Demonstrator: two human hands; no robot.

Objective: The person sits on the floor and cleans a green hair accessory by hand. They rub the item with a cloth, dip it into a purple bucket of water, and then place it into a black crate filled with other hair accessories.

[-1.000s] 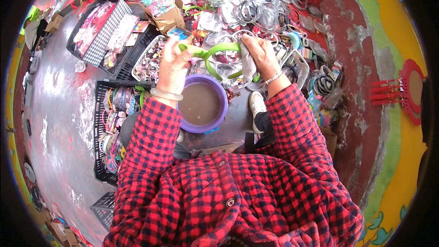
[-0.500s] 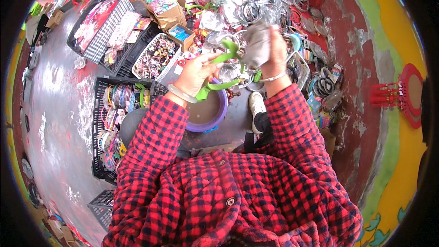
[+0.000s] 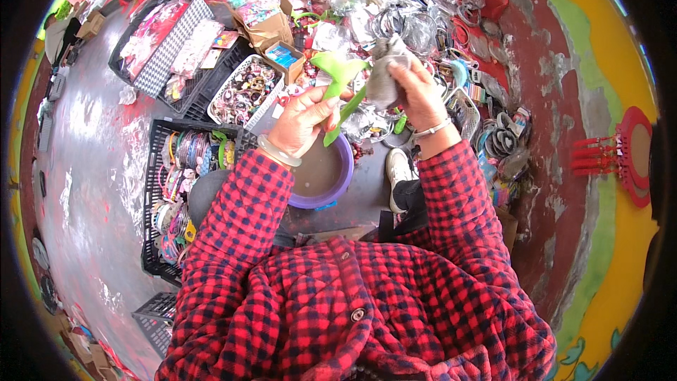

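Note:
Between the thumb and fingers of my left hand (image 3: 302,121) is a bright green headband (image 3: 341,70) with a forked, leaf-like end pointing up. Its narrow band slants down past my fingertips. My right hand (image 3: 423,97), closed round a crumpled grey cloth (image 3: 384,83), is just to the right of the headband. The cloth comes close to the green piece; whether they touch I cannot tell. Below both hands stands a purple basin (image 3: 343,182) of murky, brownish water, partly covered by my left hand and wrist.
A black crate (image 3: 149,197) of headbands stands on the left. Beyond it are a white basket (image 3: 268,102) of small hair ties and a cardboard box (image 3: 276,32). Plastic-wrapped goods (image 3: 395,17) are heaped ahead. My shoe (image 3: 399,169) is right of the basin.
The headband has turned in my left hand, its forked end now higher and its band hanging differently. My right hand has rotated, bringing the cloth a little left, with knuckles and fingers now showing.

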